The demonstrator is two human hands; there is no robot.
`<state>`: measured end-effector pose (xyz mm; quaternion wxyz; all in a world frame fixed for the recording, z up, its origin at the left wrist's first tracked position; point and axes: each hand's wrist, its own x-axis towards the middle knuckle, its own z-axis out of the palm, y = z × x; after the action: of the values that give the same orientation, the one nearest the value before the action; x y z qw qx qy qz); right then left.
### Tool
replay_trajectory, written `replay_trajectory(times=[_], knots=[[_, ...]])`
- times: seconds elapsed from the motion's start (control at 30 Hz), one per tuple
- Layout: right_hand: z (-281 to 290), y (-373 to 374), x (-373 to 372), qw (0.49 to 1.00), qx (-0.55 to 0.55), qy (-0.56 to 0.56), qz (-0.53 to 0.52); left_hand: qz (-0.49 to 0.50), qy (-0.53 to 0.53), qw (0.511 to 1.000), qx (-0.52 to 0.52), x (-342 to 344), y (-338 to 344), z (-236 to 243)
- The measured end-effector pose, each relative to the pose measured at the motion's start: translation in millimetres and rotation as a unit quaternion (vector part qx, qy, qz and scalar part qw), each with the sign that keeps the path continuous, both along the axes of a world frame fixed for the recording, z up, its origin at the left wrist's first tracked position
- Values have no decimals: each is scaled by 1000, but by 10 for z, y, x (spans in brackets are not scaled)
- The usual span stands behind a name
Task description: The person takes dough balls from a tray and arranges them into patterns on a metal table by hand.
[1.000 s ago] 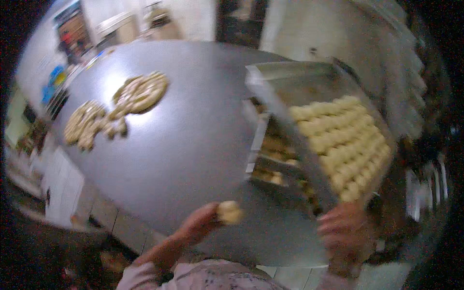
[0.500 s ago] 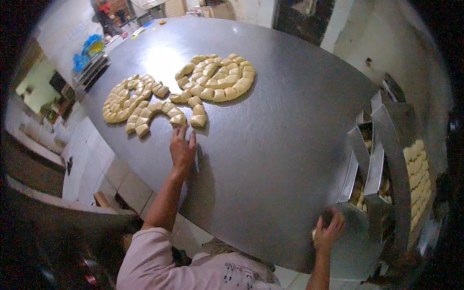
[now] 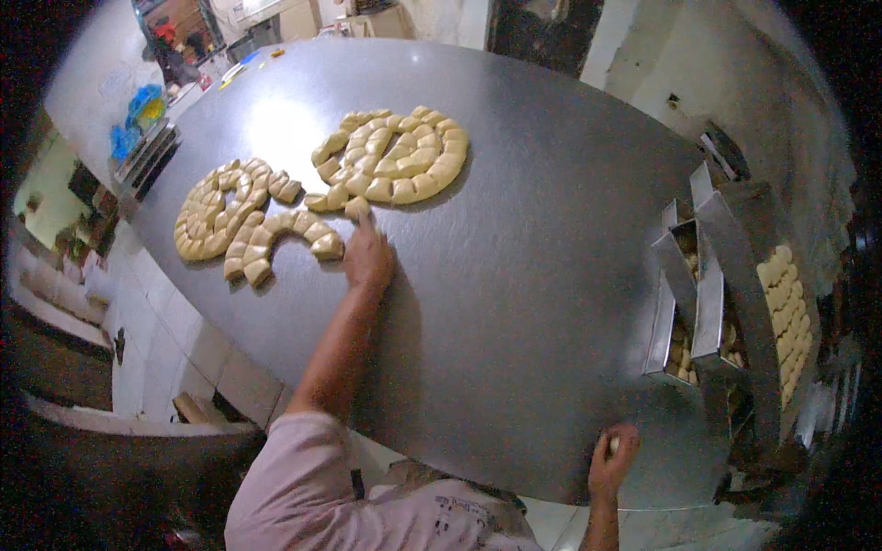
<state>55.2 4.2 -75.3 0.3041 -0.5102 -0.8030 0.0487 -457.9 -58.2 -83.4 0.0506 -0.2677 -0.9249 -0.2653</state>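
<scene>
My left hand (image 3: 369, 259) is stretched far over the steel table, its fingers closed at a short piece of cut dough (image 3: 357, 208) that shows past the fingertips. Beside it curves a row of dough pieces (image 3: 303, 223), which joins a coil of cut dough (image 3: 207, 216) on the left. Beyond the hand lies a larger coil of cut dough (image 3: 427, 186). Down at the near right, my right hand (image 3: 606, 470) is curled round a small pale dough ball (image 3: 615, 444), mostly hidden by the fingers.
Long metal baking tins (image 3: 663, 335) with dough pieces inside stand at the right of the table (image 3: 496, 303). Past them is a tray with rows of pale dough (image 3: 787, 321). A scale-like metal box (image 3: 147, 151) with blue plastic sits at the far left edge.
My left hand has moved forward from the end of the curved row onto the short dough strip to its right. The right hand has shifted slightly nearer me, and the view has tilted a little.
</scene>
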Motion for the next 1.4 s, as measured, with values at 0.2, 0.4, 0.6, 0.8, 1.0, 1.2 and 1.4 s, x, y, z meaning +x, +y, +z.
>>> replay_trajectory(times=[0.2,0.4,0.6,0.8,1.0,1.2,1.4], knots=[[208,537,615,980,-154,102,-74,-156,-411,872,217,1259,-180,74],[-32,446,999,995,56,-74,-46,-292,-517,789,159,2011,60,767],[206,272,1122,996,-86,5,-3,-286,-614,715,175,2697,331,697],[1431,565,2507,906,-269,325,44,-219,-624,713,231,2842,139,422],[3050,1862,1686,907,-132,344,205,-275,-463,827,159,3243,-7,504],[3491,3094,560,848,43,396,350,-252,-375,874,177,3682,-26,1033],[2343,3470,-32,939,-3,70,337,-201,-368,860,290,3744,-101,1277]])
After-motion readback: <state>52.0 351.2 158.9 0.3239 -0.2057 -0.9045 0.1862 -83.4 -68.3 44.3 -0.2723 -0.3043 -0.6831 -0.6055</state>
